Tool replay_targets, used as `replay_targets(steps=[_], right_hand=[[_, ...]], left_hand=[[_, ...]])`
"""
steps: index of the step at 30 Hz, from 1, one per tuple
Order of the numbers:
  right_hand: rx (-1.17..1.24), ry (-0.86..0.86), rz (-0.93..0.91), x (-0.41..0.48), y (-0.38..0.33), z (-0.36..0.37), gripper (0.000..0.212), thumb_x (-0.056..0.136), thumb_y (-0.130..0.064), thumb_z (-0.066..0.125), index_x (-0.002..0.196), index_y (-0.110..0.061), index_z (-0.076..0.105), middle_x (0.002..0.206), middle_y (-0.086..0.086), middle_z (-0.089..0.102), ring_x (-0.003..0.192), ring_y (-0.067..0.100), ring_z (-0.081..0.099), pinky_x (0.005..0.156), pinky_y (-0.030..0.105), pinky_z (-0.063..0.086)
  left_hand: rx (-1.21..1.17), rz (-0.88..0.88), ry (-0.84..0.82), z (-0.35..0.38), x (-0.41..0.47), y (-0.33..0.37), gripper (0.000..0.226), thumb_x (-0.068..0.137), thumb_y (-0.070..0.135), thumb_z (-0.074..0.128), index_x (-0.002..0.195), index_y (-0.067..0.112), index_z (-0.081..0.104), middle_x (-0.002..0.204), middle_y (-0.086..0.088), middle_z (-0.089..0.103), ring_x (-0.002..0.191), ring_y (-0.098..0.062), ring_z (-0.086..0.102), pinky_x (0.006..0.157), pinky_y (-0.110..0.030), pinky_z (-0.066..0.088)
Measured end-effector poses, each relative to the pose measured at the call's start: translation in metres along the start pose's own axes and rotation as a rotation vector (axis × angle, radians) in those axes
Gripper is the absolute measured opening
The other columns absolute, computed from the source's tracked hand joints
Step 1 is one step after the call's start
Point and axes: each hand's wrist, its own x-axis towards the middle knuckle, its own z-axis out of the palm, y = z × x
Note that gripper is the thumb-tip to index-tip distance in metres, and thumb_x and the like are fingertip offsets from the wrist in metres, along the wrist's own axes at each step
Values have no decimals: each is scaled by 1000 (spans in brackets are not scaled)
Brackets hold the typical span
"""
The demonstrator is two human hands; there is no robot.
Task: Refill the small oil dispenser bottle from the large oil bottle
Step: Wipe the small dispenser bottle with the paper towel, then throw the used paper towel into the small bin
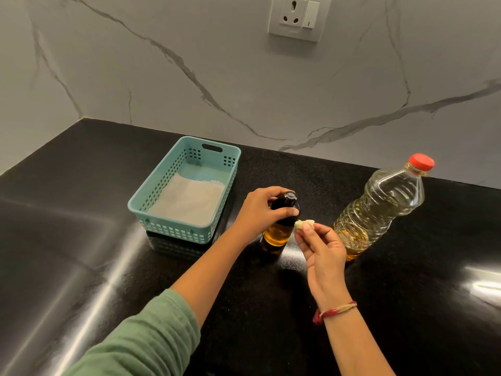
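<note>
Oil dispenser bottle (278, 234), the small one, upright near the middle of the frame on the black counter (81, 240). Dark at the top, brown-yellow oil in the lower part, dark cap on. Left hand (259, 210) in from the lower left, fingers and thumb curled round the dark top part of the oil dispenser bottle, gripping it. Green sleeve (141, 340) on that arm. Right hand (322, 251) just right of the small bottle, pinching a little white crumpled wad (305, 223) between thumb and fingertips. Wad right beside the bottle's side; hard to tell if touching. Red thread band (333, 312) round the right wrist.

Large oil bottle (379, 207) further right, apart from both hands, standing on the counter with its red cap (421, 162) on. Clear plastic, pale yellow oil inside.

Blue-green basket (173, 230) left of the small bottle, near the left hand but not touching it. White sheet (187, 202) lying flat on the basket floor. Grey-white marble wall (189, 77) with dark veins behind the counter. White wall socket (296, 16) with a switch at the top of the frame, a bit right of the middle.
</note>
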Motion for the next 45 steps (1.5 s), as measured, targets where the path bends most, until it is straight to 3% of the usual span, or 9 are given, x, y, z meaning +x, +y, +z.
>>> replay_targets(steps=[5, 11, 15, 20, 24, 29, 38, 42, 45], right_hand=[[67, -8, 63, -1, 1, 1, 19, 87, 1, 57, 104, -8, 60, 103, 15, 68, 93, 21, 69, 76, 27, 58], [64, -77, 69, -2, -10, 1, 21, 89, 1, 55, 108, -6, 60, 105, 14, 67, 91, 18, 69, 74, 24, 57], [25, -104, 87, -5, -12, 3, 22, 89, 0, 55, 110, -5, 61, 107, 15, 67, 91, 18, 69, 72, 23, 57], [24, -187, 115, -9, -19, 11, 21, 90, -3, 55, 108, -7, 62, 108, 16, 68, 97, 24, 67, 70, 24, 57], [24, -266, 83, -9, -34, 17, 17, 91, -2, 52, 104, -7, 63, 95, 9, 71, 88, 17, 69, 69, 22, 56], [-9, -318, 92, -3, -53, 25, 16, 92, -3, 52, 101, -7, 65, 101, 10, 70, 91, 18, 68, 73, 26, 57], [15, -331, 187, -15, -75, 25, 32, 96, -23, 48, 120, -4, 58, 99, 11, 68, 97, 23, 65, 79, 30, 55], [81, -256, 283, -25, -81, 12, 40, 96, -26, 48, 128, -4, 55, 115, 19, 65, 109, 28, 62, 91, 33, 52], [134, -215, 348, -34, -88, 0, 40, 96, -29, 49, 126, -5, 57, 125, 19, 61, 119, 30, 57, 97, 35, 49]], left_hand=[[13, 2, 112, 4, -11, -3, 54, 77, 35, 80, 127, 25, 60, 126, 8, 61, 118, -4, 54, 95, -21, 48], [17, 161, 355, 6, -50, 3, 34, 87, 34, 68, 118, 23, 63, 112, 15, 60, 110, -6, 58, 90, -23, 51], [-12, 194, 289, 15, -73, 17, 33, 86, 15, 72, 117, 21, 63, 111, 7, 61, 104, -3, 59, 81, -11, 50], [92, 263, 226, 21, -71, 29, 34, 86, 16, 72, 119, 19, 65, 114, 6, 59, 102, -5, 60, 80, -19, 54], [158, 281, 273, 19, -62, 38, 29, 87, 8, 69, 116, 15, 69, 109, 2, 63, 97, -4, 60, 78, -12, 50], [120, 270, 362, 13, -52, 49, 16, 89, 14, 68, 104, 19, 70, 98, 9, 67, 92, -6, 64, 78, -31, 57], [73, 284, 332, 21, -53, 69, 11, 89, 16, 67, 99, 19, 67, 88, 10, 68, 82, -10, 65, 70, -38, 55], [90, 286, 303, 39, -59, 73, 23, 87, 27, 69, 108, 26, 59, 92, 13, 66, 85, -13, 64, 71, -42, 54], [48, 299, 276, 50, -66, 78, 39, 83, 24, 75, 115, 30, 54, 102, 14, 61, 91, -10, 62, 77, -33, 54]])
